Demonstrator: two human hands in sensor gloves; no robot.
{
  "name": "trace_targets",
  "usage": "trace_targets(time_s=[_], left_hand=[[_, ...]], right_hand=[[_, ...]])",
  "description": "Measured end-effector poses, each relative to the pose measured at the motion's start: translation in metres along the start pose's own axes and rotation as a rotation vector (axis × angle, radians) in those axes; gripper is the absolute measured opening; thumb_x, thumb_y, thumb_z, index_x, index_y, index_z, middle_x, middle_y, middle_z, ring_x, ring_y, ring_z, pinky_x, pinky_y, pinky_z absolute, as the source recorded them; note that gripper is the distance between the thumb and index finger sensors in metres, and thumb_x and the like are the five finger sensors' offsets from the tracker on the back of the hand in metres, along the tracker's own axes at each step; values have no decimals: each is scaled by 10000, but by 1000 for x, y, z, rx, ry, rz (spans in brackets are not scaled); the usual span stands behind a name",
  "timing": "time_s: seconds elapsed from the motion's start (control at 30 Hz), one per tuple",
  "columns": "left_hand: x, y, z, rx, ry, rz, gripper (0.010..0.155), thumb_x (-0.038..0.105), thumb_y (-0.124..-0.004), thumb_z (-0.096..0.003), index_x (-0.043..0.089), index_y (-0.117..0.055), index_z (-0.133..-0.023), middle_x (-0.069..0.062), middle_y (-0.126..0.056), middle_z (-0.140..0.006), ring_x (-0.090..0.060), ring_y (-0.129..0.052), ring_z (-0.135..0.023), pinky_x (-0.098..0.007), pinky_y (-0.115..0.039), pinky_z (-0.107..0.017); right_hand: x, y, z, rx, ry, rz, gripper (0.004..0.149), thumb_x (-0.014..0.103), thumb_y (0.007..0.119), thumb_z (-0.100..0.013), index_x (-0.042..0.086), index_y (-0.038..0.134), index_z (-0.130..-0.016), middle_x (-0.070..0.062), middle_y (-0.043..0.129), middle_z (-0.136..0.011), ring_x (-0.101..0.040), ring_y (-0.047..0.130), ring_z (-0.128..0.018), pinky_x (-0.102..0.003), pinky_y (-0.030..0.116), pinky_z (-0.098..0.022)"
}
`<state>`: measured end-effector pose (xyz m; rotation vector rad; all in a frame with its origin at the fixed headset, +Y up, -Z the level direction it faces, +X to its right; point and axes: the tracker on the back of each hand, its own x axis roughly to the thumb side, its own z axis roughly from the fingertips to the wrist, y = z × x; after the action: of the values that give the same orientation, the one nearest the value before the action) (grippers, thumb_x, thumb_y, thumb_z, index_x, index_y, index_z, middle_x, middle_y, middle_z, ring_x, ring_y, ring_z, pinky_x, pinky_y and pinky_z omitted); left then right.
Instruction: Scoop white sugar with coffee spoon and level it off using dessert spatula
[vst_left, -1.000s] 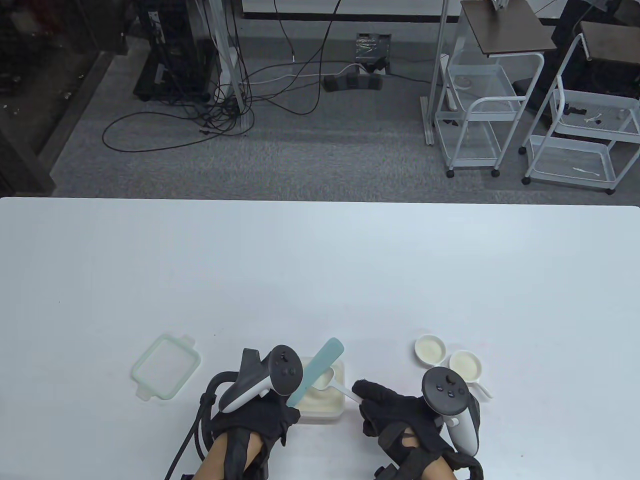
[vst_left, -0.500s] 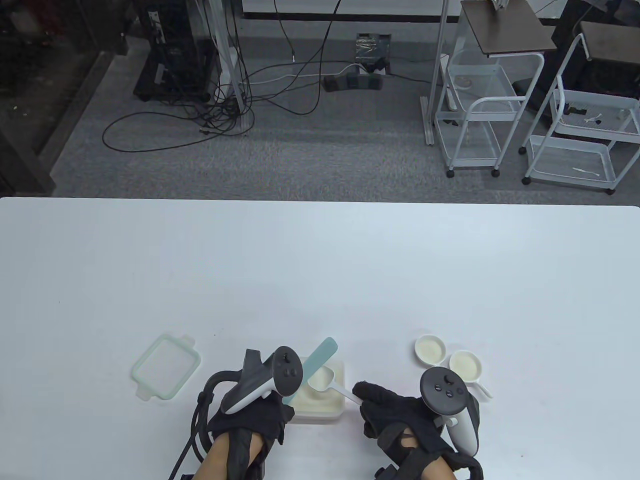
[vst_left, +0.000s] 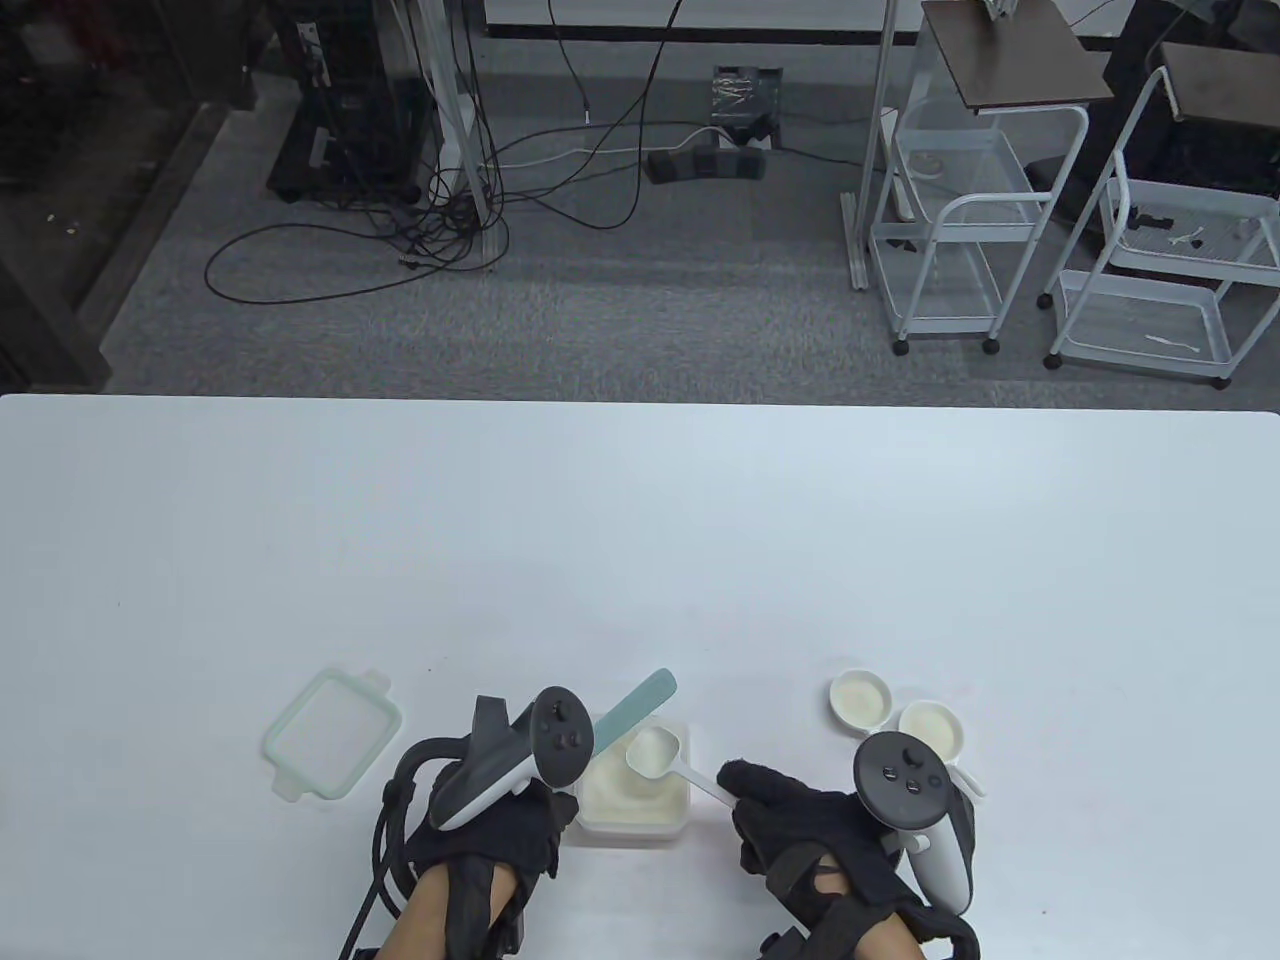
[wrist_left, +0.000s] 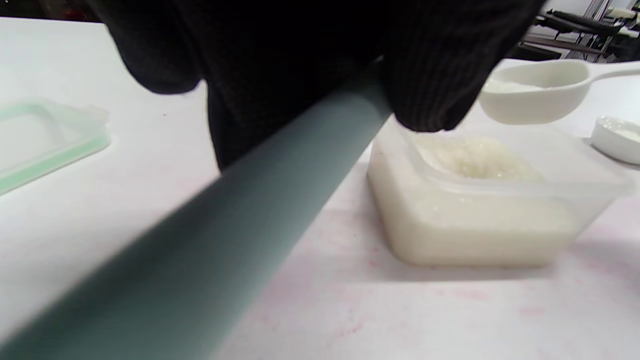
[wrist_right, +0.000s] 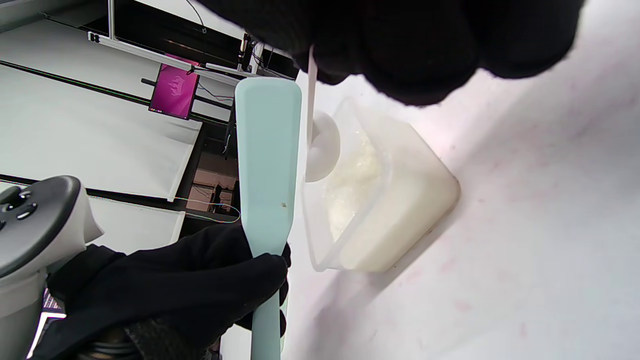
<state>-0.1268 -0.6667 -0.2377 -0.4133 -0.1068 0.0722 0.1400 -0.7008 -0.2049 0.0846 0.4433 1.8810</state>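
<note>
Now my right hand (vst_left: 810, 830) pinches the white coffee spoon (vst_left: 655, 752), sugar-filled above the sugar tub (vst_left: 640, 800), while my left hand (vst_left: 490, 830) grips the pale teal dessert spatula (vst_left: 632, 706).

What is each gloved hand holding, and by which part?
The left hand holds the dessert spatula by its handle; the right hand holds the coffee spoon by its handle end, over the sugar container.
</note>
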Motion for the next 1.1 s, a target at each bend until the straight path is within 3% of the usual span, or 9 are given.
trace_targets(time_s=[0.27,0.37,0.5,0.53,0.6,0.73,1.1], left_hand=[[5,3,4,68,-31,12,524,485,-875,-451,227,-912,-906,-10,-1024,-757,-176,-1096,-540,-521,-786,-642],[5,-8,-2,-97,-7,-139,537,505,-866,-454,226,-917,-910,4,-1049,-724,-142,-1121,-481,-433,-851,-587],[2,-1,-2,61,-12,-25,538,491,-870,-452,206,-929,-905,-6,-1041,-719,-164,-1103,-489,-473,-826,-602],[2,-1,-2,51,-7,-19,536,485,-874,-452,205,-930,-904,-14,-1040,-722,-171,-1103,-492,-478,-822,-603],[2,-8,-3,-107,24,-131,529,497,-866,-451,241,-910,-912,6,-1041,-742,-151,-1119,-509,-466,-826,-612],[4,-4,-1,-19,1,-90,537,496,-880,-445,233,-931,-911,-3,-1047,-729,-161,-1115,-499,-478,-819,-613],[-3,-2,-2,-22,8,-33,549,494,-873,-449,213,-927,-918,-2,-1048,-726,-158,-1115,-494,-485,-815,-619]], right_hand=[[3,-2,2,17,-17,-20,472,144,684,-490,-32,691,-928,-234,818,-648,-308,879,-443,-581,775,-437],[2,-2,2,35,-15,-38,471,144,683,-491,-32,691,-928,-234,817,-648,-308,879,-442,-581,774,-438],[3,-3,2,33,-19,-41,471,144,684,-490,-33,692,-927,-234,819,-647,-308,881,-440,-581,775,-437],[3,-3,2,35,-20,-43,471,144,684,-491,-32,692,-928,-235,818,-647,-309,880,-441,-581,774,-437],[3,-2,2,41,-15,-36,471,144,684,-491,-33,692,-928,-235,818,-647,-309,879,-442,-581,774,-437],[1,-2,2,47,-6,-33,471,144,684,-491,-31,690,-929,-235,818,-648,-309,879,-443,-582,774,-437],[1,-2,2,49,-2,-33,472,144,683,-492,-32,689,-930,-235,816,-650,-309,878,-445,-582,772,-438]])
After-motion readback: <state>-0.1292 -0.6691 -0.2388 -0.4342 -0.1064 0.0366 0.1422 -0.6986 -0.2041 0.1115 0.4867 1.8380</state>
